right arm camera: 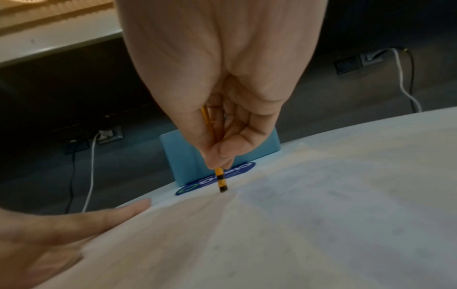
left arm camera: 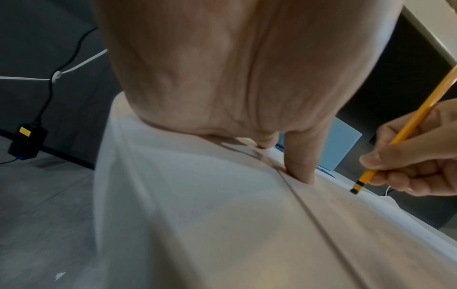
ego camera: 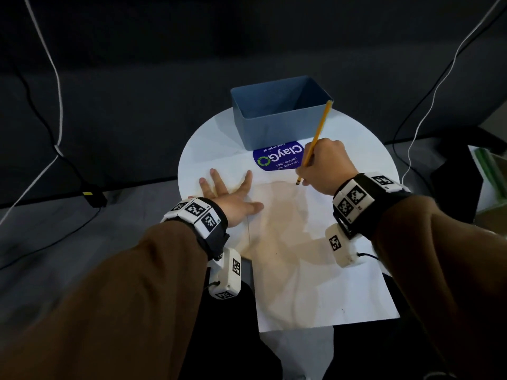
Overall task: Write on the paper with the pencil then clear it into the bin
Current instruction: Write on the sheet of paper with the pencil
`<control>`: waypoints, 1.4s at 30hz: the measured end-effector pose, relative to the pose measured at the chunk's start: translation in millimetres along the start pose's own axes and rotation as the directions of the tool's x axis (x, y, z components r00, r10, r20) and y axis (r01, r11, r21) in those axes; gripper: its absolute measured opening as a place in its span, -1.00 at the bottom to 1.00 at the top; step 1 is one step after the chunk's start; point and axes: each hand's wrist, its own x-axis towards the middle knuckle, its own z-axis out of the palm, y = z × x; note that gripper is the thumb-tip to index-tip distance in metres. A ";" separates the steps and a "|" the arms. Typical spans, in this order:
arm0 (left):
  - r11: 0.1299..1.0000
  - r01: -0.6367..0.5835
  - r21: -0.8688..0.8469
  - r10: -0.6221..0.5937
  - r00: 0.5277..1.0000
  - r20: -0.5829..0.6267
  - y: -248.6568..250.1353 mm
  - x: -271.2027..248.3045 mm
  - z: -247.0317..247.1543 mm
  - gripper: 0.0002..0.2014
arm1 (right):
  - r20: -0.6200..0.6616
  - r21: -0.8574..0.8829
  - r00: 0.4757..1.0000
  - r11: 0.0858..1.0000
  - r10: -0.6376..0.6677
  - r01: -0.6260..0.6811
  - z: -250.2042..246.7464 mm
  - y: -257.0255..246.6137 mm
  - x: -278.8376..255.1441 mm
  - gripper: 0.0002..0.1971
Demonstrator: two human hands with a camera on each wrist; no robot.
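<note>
A white sheet of paper (ego camera: 315, 270) lies on the round white table (ego camera: 197, 149) and overhangs its near edge. My left hand (ego camera: 233, 194) lies flat with spread fingers on the paper's left side (left arm camera: 197, 195), the thumb (left arm camera: 300, 162) pressing down. My right hand (ego camera: 326, 167) grips a yellow pencil (ego camera: 315, 138) in a writing hold. The pencil's dark lower end (right arm camera: 222, 188) touches the paper near its far edge; the same pencil (left arm camera: 366, 176) shows in the left wrist view. An empty blue bin (ego camera: 282, 124) stands at the table's far side.
A blue round ClayGo sticker (ego camera: 278, 159) sits on the table between bin and paper. Black and white cables (ego camera: 57, 144) hang at left and right, with a black adapter (ego camera: 94, 197) on the grey floor. A dark couch fills the background.
</note>
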 end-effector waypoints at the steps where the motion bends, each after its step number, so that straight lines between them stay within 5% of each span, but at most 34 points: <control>1: 1.000 -0.003 -0.005 0.003 1.000 -0.001 -1.4 0.4 0.1 -0.18 | -0.009 -0.016 1.000 1.000 0.013 -0.013 -2.9 2.1 0.2 -0.84; 9: 1.000 -0.013 0.002 0.013 1.000 -0.004 -2.5 -0.1 0.1 -0.18 | -0.015 -0.039 0.999 0.999 -0.038 0.038 6.8 -12.3 -4.3 -0.84; 14: 1.000 -0.008 0.014 0.008 1.000 -0.006 -2.0 -0.9 -1.0 -0.18 | -0.052 0.032 0.994 0.995 0.093 -0.091 -9.4 6.1 -7.4 -0.82; 20: 0.997 -0.003 0.079 0.003 1.000 -0.002 4.4 -4.2 -3.3 -0.20 | -0.032 0.063 0.999 0.998 -0.007 0.009 0.8 -14.4 -9.1 -0.80; 26: 0.997 -0.001 0.071 0.001 1.000 -0.003 3.5 -3.5 -2.0 -0.20 | -0.060 -0.016 0.995 0.996 0.082 -0.083 -2.0 2.7 -8.9 -0.84; 33: 0.997 -0.003 0.071 0.003 1.000 0.003 4.8 -5.3 -2.7 -0.20 | -0.024 0.059 0.999 0.998 -0.028 0.030 8.7 -14.4 -12.7 -0.82; 42: 1.000 -0.007 0.021 0.006 1.000 0.012 1.6 -6.9 -2.2 -0.18 | -0.071 0.049 0.993 0.995 0.093 -0.090 -9.8 9.1 -7.0 -0.87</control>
